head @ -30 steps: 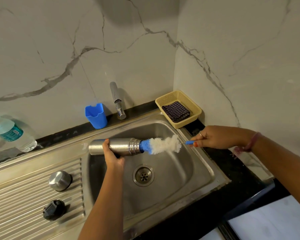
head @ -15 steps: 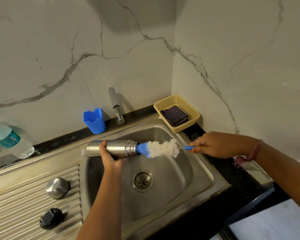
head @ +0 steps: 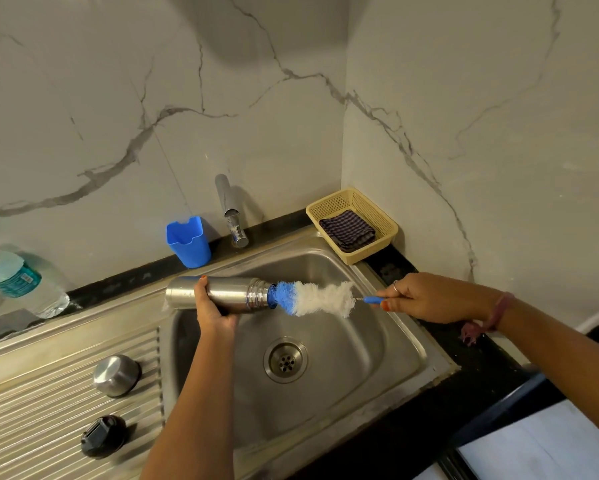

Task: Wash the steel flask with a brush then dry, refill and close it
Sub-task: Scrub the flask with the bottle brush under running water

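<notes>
Brush (head: 320,299) sits about as deep as half a sec ago, blue tip just inside the flask mouth, white bristles mostly out; a sec ago much the same, so little net travel. Flask & hands barely shifted over the basin.

Steel flask (head: 228,294) held horizontal over the sink (head: 405,348), mouth pointing to the person's right. L hand (head: 213,308) wraps it from below at mid-body, fingers curled round, thumb tip on top. R hand (head: 426,299) pinches the brush's blue handle (only a short stub shows past the fingers), ring on one finger, thread band at wrist. Hands apart, brush spanning the gap btwn them.

On the ribbed drainboard (head: 31,410), left of basin: steel cap (head: 117,375) dome up, black inner lid (head: 103,434) nearer the front edge, the two apart. Behind sink: blue holder (head: 188,241) just beside tap (head: 230,211). Yellow basket (head: 381,216) in the corner w/ a folded checked cloth (head: 348,233) in it. Plastic water bottle (head: 15,280) at far left, leaning against the wall. Drain (head: 286,359) uncovered.
</notes>
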Available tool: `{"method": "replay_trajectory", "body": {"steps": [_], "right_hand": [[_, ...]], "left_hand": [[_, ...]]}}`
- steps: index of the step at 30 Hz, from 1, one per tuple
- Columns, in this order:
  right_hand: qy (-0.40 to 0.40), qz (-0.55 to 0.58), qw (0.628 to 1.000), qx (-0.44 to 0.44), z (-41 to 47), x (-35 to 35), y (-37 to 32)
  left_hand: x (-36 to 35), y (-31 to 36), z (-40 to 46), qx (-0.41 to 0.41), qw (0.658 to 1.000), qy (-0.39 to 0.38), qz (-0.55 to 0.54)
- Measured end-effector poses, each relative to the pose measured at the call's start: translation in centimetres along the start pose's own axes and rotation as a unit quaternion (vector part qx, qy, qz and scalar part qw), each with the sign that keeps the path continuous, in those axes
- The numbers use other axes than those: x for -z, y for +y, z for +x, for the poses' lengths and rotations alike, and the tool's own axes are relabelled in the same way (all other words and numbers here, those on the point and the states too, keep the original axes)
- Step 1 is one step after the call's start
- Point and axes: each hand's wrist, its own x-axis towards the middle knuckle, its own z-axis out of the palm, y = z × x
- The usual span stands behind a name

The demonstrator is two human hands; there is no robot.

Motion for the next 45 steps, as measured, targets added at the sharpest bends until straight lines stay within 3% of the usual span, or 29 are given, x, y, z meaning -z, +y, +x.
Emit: {"method": "replay_trajectory", "body": {"steps": [2,4,6,8,10,12,16,19,22,24,28,30,32,35,39,42,45], "right_hand": [[0.045,-0.122,0.991,0.012,-0.5,-0.6,-0.3],[0.075,-0.284,0.955,0.034,-1.0,-1.2,-0.5],[0.090,-0.338,0.936,0.049,-1.0,-1.7,-0.1],[0.078,-0.276,0.957,0.038,-0.8,-1.8,-0.1],[0.057,-0.127,0.990,0.033,-0.6,-1.7,-0.2],[0.024,-0.018,0.999,0.023,-0.5,-1.5,-0.5],[-0.052,0.109,0.993,-0.013,0.2,-1.4,-0.3],[-0.108,0.223,0.967,-0.057,0.5,-1.3,0.2],[-0.134,0.262,0.952,-0.080,0.7,-1.1,0.2],[-0.109,0.202,0.972,-0.058,0.7,-1.2,-0.5],[0.025,-0.033,0.999,0.026,0.3,-1.7,-1.6],[0.077,-0.192,0.977,0.047,0.1,-1.5,-1.6],[0.119,-0.350,0.926,0.073,-0.1,-1.2,-1.3],[0.127,-0.430,0.889,0.093,-0.8,0.1,-0.3],[0.116,-0.361,0.924,0.038,-1.6,1.3,1.6],[0.133,-0.213,0.968,0.019,-0.9,0.2,3.7],[0.145,-0.108,0.984,-0.001,0.1,-1.3,4.6]], "left_hand": [[-0.1,0.2,0.0,-0.001,1.000,0.008,0.004],[-0.1,0.5,0.0,-0.001,1.000,0.016,0.011],[-0.2,0.8,0.0,-0.002,1.000,0.019,0.023],[-0.1,1.1,0.0,-0.003,0.999,0.018,0.028],[0.0,1.4,0.0,-0.003,0.999,0.017,0.027],[0.0,1.6,-0.3,-0.011,1.000,0.012,0.025],[0.2,2.1,-0.5,-0.032,0.999,0.007,0.030],[0.6,2.6,-0.5,-0.030,0.999,0.008,0.033],[0.8,2.8,-0.3,-0.031,0.999,0.017,0.033],[0.9,3.0,-0.2,-0.030,0.999,0.022,0.032],[1.1,3.7,0.0,-0.019,0.999,0.021,0.017],[1.0,3.8,0.0,-0.017,1.000,0.022,0.015],[0.8,3.9,0.1,-0.014,0.999,0.030,0.019],[1.0,4.7,0.3,-0.008,0.999,0.037,0.012],[1.7,6.1,1.0,-0.021,0.999,0.033,-0.001],[1.9,6.1,1.2,-0.025,0.999,0.034,0.007],[1.9,6.0,1.2,-0.023,0.999,0.036,0.000]]}}
